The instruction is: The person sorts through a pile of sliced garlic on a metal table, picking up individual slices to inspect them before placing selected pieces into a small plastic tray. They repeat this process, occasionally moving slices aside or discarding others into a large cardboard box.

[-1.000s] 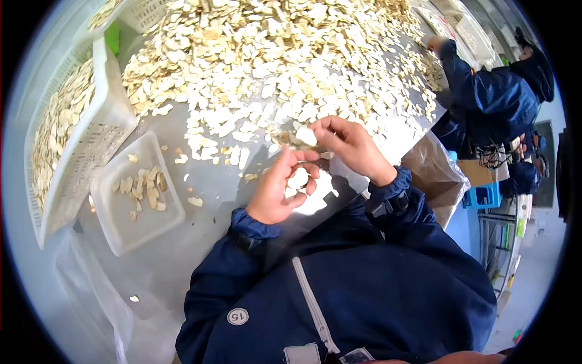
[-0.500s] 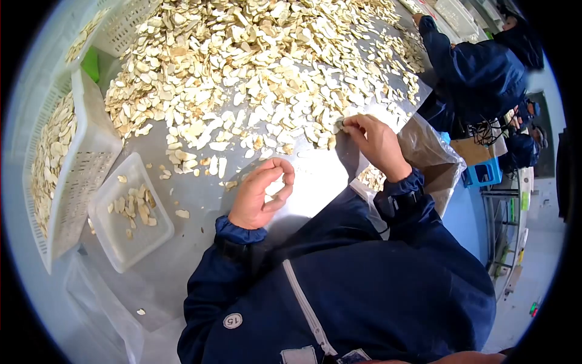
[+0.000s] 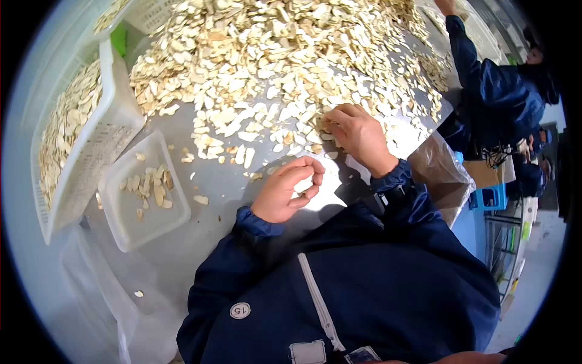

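A wide heap of pale, dried-looking slices (image 3: 254,67) covers the far part of the grey metal table (image 3: 200,233). At the heap's near edge, my right hand (image 3: 362,138) has its thumb and fingers pinched together among loose slices. Whatever lies between those fingertips is hidden. Closer to my body, my left hand (image 3: 285,189) is curled above the table, fingers bent toward the thumb. Something pale shows inside the curl, but I cannot make out whether it is a slice or the bright tabletop behind.
A shallow white tray (image 3: 124,227) with several slices sits on the left, beside a larger perforated basket (image 3: 100,164) full of slices. A bin lined with clear plastic (image 3: 441,176) stands right of me. Beyond are a blue stool (image 3: 490,197) and a co-worker in dark clothing (image 3: 506,91).
My right hand has moved left along the heap's edge, its fingers still pinched. The left hand stays curled, nearer to the right one. The whole view has shifted slightly.
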`<action>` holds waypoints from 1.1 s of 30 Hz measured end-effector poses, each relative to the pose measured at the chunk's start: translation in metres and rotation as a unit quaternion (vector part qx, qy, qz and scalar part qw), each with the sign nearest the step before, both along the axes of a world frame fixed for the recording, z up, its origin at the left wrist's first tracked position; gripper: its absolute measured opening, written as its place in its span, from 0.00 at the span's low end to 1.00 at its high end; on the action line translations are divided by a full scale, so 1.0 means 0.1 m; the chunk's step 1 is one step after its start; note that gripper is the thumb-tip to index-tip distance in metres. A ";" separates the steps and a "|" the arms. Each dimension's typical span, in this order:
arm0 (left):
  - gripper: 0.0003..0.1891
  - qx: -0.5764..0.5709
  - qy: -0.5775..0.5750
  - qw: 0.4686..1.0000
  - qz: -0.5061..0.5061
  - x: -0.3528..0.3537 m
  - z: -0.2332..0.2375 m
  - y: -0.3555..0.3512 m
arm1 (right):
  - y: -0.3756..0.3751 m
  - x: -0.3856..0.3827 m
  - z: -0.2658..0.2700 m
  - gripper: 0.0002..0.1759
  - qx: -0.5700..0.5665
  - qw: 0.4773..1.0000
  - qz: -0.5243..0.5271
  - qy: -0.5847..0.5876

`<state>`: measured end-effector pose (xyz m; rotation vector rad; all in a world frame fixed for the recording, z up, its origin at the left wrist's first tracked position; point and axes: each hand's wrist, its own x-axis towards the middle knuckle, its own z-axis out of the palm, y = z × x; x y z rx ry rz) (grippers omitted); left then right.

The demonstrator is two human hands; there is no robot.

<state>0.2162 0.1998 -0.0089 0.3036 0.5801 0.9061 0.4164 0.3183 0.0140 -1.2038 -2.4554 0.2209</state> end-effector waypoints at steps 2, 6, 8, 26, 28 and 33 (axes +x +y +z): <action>0.08 0.015 -0.005 1.000 -0.016 -0.01 -0.03 0.00 | -0.01 -0.01 0.03 0.09 -0.020 1.000 0.004 -0.001; 0.09 0.047 -0.005 0.998 -0.046 0.00 -0.04 -0.02 | -0.03 -0.05 0.04 0.08 0.002 0.999 0.047 0.000; 0.09 0.054 -0.007 0.997 -0.052 0.00 -0.03 -0.03 | -0.05 -0.07 0.05 0.07 0.002 0.999 0.048 -0.014; 0.13 0.305 0.184 0.905 -0.233 0.15 -0.25 -0.08 | -0.22 -1.13 0.74 0.22 -0.320 0.900 0.212 0.207; 0.13 0.309 0.188 0.897 -0.255 0.12 -0.18 -0.06 | -0.12 -0.92 0.63 0.17 -0.243 0.949 0.131 0.154; 0.13 0.287 0.183 0.901 -0.268 0.13 -0.21 -0.07 | 0.09 -0.20 0.30 0.09 -0.089 0.996 0.000 0.026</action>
